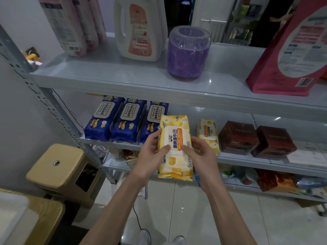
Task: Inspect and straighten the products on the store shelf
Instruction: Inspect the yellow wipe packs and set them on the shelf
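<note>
I hold a yellow wet-wipe pack (175, 149) upright in front of the middle shelf (247, 159) — my left hand (150, 154) grips its left edge, my right hand (200, 152) its right edge, both thumbs on the white label. Beyond my left hand stand three blue wipe packs (123, 119); just past my right, another yellow pack (208, 135).

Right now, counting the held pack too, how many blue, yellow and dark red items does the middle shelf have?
Blue wipe packs: 3
Yellow wipe packs: 2, one held by left hand and right hand
Dark red boxes: 2
Total: 7
</note>
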A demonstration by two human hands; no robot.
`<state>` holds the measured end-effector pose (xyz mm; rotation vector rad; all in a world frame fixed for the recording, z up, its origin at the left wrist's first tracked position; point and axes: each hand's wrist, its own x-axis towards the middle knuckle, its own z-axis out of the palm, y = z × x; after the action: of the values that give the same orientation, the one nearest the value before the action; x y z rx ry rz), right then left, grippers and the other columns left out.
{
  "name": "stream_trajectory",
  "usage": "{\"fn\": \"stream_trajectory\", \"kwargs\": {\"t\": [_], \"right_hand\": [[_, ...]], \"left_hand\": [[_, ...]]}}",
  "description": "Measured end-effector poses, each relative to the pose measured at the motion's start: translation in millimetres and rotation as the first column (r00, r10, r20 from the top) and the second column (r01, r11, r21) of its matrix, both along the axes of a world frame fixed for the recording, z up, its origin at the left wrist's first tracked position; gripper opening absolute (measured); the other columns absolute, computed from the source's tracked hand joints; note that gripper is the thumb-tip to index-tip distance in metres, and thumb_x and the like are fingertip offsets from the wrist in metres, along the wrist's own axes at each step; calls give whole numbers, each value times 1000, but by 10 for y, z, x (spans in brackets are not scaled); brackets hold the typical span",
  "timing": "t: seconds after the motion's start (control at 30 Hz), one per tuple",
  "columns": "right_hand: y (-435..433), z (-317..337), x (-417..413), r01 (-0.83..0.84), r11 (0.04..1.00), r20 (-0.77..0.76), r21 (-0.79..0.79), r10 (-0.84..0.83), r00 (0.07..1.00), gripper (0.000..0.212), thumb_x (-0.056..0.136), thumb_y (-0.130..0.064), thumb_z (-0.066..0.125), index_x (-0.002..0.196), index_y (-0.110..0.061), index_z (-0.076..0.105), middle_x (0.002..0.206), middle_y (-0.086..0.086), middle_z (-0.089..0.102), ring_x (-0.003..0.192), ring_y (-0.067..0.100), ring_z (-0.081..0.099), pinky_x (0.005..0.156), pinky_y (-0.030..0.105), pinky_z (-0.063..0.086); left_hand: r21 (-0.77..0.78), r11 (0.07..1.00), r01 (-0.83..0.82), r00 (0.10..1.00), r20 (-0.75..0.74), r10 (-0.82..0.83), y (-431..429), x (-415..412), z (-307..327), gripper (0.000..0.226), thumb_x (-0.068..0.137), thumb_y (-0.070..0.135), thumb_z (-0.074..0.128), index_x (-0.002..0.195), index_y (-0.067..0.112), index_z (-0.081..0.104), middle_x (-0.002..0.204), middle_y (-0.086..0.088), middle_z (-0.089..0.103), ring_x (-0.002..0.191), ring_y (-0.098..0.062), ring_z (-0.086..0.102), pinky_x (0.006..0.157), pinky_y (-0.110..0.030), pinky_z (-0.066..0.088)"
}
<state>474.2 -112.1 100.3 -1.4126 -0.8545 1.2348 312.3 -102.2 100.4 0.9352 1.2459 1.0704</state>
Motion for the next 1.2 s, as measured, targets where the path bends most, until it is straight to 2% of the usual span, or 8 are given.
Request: {"fn": "stream_trajectory", "kwargs": {"t": [0.23, 0.37, 0.5, 0.63, 0.73, 0.9, 1.03, 1.2], "right_hand": [[-79, -67, -3, -4, 1000, -5, 5, 4, 1000, 44, 90, -3, 76, 119, -35, 66, 112, -12, 71, 92, 1, 72, 65, 20, 59], [-113, -105, 56, -48, 999, -1, 13, 48, 999, 45, 90, -3, 76, 126, -29, 66, 111, -12, 72, 97, 5, 72, 66, 22, 59], [-130, -158, 57, -88, 996, 18, 15, 88, 996, 46, 90, -5, 77, 125, -32, 66, 117, -10, 71, 109, 12, 69, 76, 31, 64], [-132, -193, -18, -160, 987, 31, -6, 160, 987, 45, 90, -7, 77, 120, -38, 66, 120, -10, 71, 114, 13, 67, 86, 46, 63], [-134, -176, -151, -227, 974, 31, -24, 228, 973, 45, 90, -6, 76, 121, -36, 65, 119, -9, 70, 112, 13, 68, 84, 45, 64], [-160, -159, -489, -364, 931, -16, -5, 364, 931, 44, 90, -3, 75, 124, -30, 66, 113, -8, 74, 99, 7, 73, 71, 30, 63], [-196, -146, -903, -474, 880, -3, -11, 474, 881, 45, 90, -5, 76, 121, -35, 67, 110, -11, 75, 103, 9, 73, 79, 39, 65], [-317, -113, -1575, -615, 788, -19, -26, 615, 789, 45, 89, -4, 76, 116, -39, 67, 106, -8, 78, 93, 8, 76, 73, 38, 64]], "left_hand": [[-7, 1000, 4, 996, -89, -4, -84, 22, -39, 62, 96, 8, 68, 146, 38, 48, 126, -3, 64, 107, -18, 70, 73, -35, 64], [8, 1000, -25, 993, -117, 25, -177, 92, -45, 62, 96, 4, 66, 147, 32, 47, 123, 0, 65, 103, -12, 69, 70, -27, 62], [47, 996, -70, 977, -197, 78, -292, 115, -89, 61, 95, 4, 67, 148, 25, 45, 124, -1, 66, 103, -12, 69, 76, -30, 63], [42, 991, -128, 968, -214, 134, -408, 61, -62, 55, 96, 4, 66, 143, 27, 47, 116, 9, 64, 92, 8, 66, 67, -16, 56], [9, 980, -197, 952, -237, 194, -503, -50, -50, 57, 97, 8, 66, 144, 34, 46, 117, 14, 59, 100, 0, 62, 66, -18, 56], [-1, 941, -339, 908, -264, 327, -703, -389, -49, 56, 96, 12, 68, 140, 41, 49, 119, 12, 62, 104, -4, 63, 65, -20, 58], [16, 898, -441, 864, -264, 429, -906, -757, -74, 56, 94, 11, 69, 140, 37, 51, 119, 3, 65, 102, -9, 67, 67, -21, 57], [43, 825, -564, 787, -277, 552, -1222, -1346, -103, 59, 92, 11, 72, 143, 33, 50, 118, 1, 65, 100, -7, 68, 70, -22, 56]]}}
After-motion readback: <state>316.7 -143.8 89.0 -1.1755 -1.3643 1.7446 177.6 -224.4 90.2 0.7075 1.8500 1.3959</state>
